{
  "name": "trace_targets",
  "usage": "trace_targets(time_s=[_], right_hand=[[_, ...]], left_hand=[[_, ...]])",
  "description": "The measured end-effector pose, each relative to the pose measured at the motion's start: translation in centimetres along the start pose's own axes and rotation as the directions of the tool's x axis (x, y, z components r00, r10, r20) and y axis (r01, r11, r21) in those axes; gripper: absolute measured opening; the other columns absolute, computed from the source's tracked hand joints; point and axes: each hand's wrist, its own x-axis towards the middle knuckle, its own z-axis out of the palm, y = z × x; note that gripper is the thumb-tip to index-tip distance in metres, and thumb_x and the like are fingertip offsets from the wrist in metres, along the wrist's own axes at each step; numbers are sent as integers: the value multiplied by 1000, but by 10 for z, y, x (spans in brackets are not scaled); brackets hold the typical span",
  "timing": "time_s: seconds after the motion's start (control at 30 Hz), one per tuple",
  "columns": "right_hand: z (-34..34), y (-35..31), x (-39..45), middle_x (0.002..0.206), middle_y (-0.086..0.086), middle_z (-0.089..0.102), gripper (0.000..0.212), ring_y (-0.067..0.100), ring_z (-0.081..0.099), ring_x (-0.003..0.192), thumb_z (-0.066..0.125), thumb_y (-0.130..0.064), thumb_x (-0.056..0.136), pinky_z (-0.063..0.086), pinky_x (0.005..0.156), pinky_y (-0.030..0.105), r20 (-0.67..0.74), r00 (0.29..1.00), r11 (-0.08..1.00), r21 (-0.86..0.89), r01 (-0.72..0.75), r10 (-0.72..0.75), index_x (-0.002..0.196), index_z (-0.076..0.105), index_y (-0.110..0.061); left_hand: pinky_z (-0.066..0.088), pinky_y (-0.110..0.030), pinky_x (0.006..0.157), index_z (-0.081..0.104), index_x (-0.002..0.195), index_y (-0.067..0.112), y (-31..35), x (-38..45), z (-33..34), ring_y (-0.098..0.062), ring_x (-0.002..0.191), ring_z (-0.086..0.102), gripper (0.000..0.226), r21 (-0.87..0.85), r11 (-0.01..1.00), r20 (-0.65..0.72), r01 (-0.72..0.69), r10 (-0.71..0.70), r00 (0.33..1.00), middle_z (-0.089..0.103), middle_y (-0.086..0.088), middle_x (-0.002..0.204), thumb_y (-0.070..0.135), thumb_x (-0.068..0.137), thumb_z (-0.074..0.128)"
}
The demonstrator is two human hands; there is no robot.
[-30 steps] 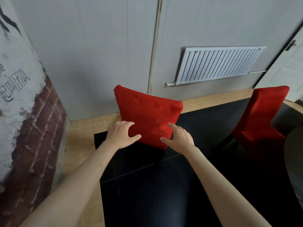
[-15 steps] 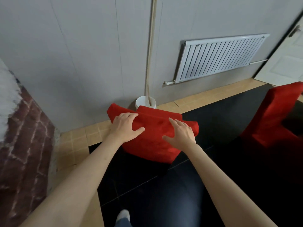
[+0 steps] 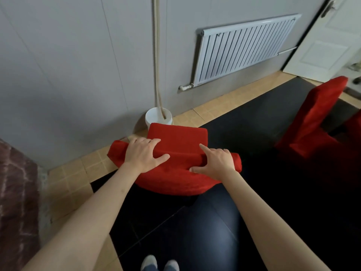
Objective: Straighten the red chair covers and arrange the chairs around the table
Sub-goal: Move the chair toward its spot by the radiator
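- Red chair cover [image 3: 172,177]: sitting on the near chair's backrest top, directly below me, close to the grey wall [image 3: 78,65].
- My left hand [image 3: 143,154]: lying over the top edge at the left, fingers [image 3: 150,142] curling over the far side, thumb pressing the near face, grasping the cover.
- My right hand [image 3: 215,163]: resting on the right of the edge, index finger stretching out, thumb spreading; released, not clenching.
- Second red chair [image 3: 314,122]: standing well apart at right on the black floor [image 3: 244,122].
- White radiator [image 3: 244,49]: hanging on the wall.
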Motion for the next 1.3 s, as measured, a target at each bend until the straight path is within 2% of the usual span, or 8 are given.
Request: trace_targets(time_s=[0.17,0.37,0.57,0.73,0.97,1.13,1.3], right_hand=[[5,-1,-1,86,-8,64,119,16,63,84,22,-98,52,42,92,36,-40,999,998,-65,3,-5,149,28,-28],[6,-5,-8,61,-12,42,114,12,48,64,27,-97,57,39,79,32,-41,999,995,-97,-29,26,143,39,-24],[8,-16,-26,59,-11,44,110,11,47,59,26,-95,58,33,70,30,-68,996,991,-117,-59,52,138,45,-22],[16,-33,-50,69,-8,55,105,15,56,69,24,-93,58,39,76,32,-123,987,987,-107,-118,105,127,52,-21],[31,-73,-85,74,-7,62,101,15,59,70,19,-94,56,39,75,32,-184,958,967,-89,-237,218,115,58,-21],[40,-101,-101,62,-10,50,93,12,50,59,18,-96,56,32,68,30,-212,933,945,-92,-314,289,99,57,-24],[42,-118,-109,60,-10,46,86,12,47,57,19,-96,56,32,67,30,-193,924,934,-80,-349,329,91,54,-24]], left_hand=[[40,-38,95,56,130,27,1,-4,5,-17,96,65,89,28,1000,-54,4,-3,999,72,5,97,82,73,14],[39,-38,97,56,130,25,2,-11,4,-17,95,66,92,12,1000,-54,-7,7,998,73,4,96,81,73,10],[40,-37,89,62,124,24,2,-26,5,-20,89,66,91,24,999,-82,-42,44,996,73,3,93,80,72,12],[42,-36,86,63,122,23,-7,-41,6,-20,84,67,88,3,995,-100,-97,97,990,73,4,89,79,74,15],[42,-37,86,65,118,21,-32,-57,4,-21,82,66,86,-27,974,-102,-226,222,970,72,1,86,78,75,18],[45,-37,80,69,112,20,-50,-65,4,-25,77,66,82,-45,951,-139,-305,296,945,72,-2,81,77,75,23],[45,-37,81,64,121,20,-61,-67,3,-25,81,66,88,-24,939,-124,-343,338,933,73,-2,86,78,74,18]])
